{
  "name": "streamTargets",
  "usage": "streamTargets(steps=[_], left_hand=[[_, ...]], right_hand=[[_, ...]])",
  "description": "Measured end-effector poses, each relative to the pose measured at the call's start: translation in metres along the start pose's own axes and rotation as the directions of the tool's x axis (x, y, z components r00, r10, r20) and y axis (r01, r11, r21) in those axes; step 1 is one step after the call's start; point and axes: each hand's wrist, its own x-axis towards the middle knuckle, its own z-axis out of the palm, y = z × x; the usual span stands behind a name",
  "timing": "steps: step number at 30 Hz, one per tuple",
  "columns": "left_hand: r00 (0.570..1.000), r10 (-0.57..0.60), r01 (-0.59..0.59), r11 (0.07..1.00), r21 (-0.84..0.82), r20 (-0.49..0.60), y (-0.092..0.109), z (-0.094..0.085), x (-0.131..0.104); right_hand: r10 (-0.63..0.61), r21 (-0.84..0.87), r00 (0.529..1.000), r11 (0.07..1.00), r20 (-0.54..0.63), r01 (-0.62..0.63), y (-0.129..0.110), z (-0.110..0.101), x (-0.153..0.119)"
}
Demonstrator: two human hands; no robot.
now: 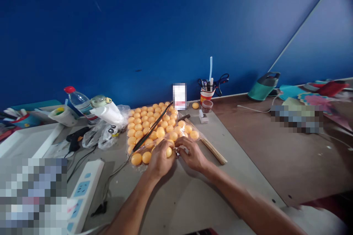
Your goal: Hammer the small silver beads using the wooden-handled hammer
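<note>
My left hand (160, 159) is closed around an orange ping-pong ball (169, 152), which shows between thumb and fingers. Close beside it, my right hand (191, 153) has its fingertips pinched together at a small shiny piece (178, 152), too small to name. Both hands are just in front of a clear plastic bag (140, 169) packed with many orange ping-pong balls (146, 119). Across the bag lies a long, thin black tool (150, 132), with a cord running from its near end. To the right of the bag rests a bundle of thin wooden sticks (213, 150).
A power strip (85, 194), a black plug (99, 209) and a glue gun (74, 138) lie on the left. Behind them stands a plastic bottle (79, 102). At the back are a cup of pens (206, 95) and a small tub (207, 106); a green container (261, 87) stands right.
</note>
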Motion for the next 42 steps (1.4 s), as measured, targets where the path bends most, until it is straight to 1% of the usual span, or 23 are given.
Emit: streamTargets(steps=[7, 17, 21, 24, 27, 29, 31, 33, 36, 42], left_hand=[[1.0, 0.018, -0.018, 1.0, 0.003, 0.014, 0.007, -0.004, 0.003], [0.997, 0.027, -0.026, 1.0, -0.017, 0.067, 0.004, -0.002, 0.001], [0.997, -0.061, 0.063, 0.997, -0.045, 0.041, 0.005, -0.004, 0.002], [0.988, -0.146, 0.152, 0.978, -0.143, 0.054, 0.008, -0.008, 0.003], [0.971, -0.23, 0.239, 0.936, -0.26, 0.066, 0.01, -0.011, 0.001], [0.962, -0.268, 0.27, 0.913, -0.307, 0.049, 0.009, -0.009, -0.001], [0.96, -0.281, 0.27, 0.907, -0.322, 0.013, 0.006, -0.006, -0.002], [0.959, -0.284, 0.268, 0.91, -0.317, -0.005, 0.004, -0.003, -0.002], [0.96, -0.278, 0.271, 0.918, -0.29, 0.017, 0.005, -0.001, -0.001], [0.988, -0.13, 0.142, 0.978, -0.154, 0.086, 0.011, -0.002, 0.0]], right_hand=[[-0.02, 0.001, 1.0, 1.0, 0.004, 0.02, 0.0, 0.0, -0.001], [-0.022, -0.002, 1.0, 1.0, -0.001, 0.022, 0.002, 0.002, -0.002], [-0.036, 0.007, 0.999, 0.999, -0.032, 0.036, -0.003, 0.0, -0.001], [-0.05, 0.015, 0.998, 0.999, -0.046, 0.051, -0.004, -0.001, -0.001], [-0.048, 0.005, 0.998, 0.999, -0.038, 0.048, -0.005, -0.001, -0.001], [-0.037, 0.001, 0.999, 0.999, -0.033, 0.037, -0.005, -0.001, -0.001], [-0.035, 0.001, 0.999, 0.999, -0.03, 0.035, -0.005, -0.002, -0.001], [-0.041, 0.001, 0.999, 0.999, -0.033, 0.041, -0.006, -0.002, 0.0], [-0.04, -0.004, 0.998, 0.999, -0.038, 0.04, -0.006, -0.002, 0.0], [-0.025, -0.005, 0.999, 1.0, -0.037, 0.025, -0.005, -0.001, -0.001]])
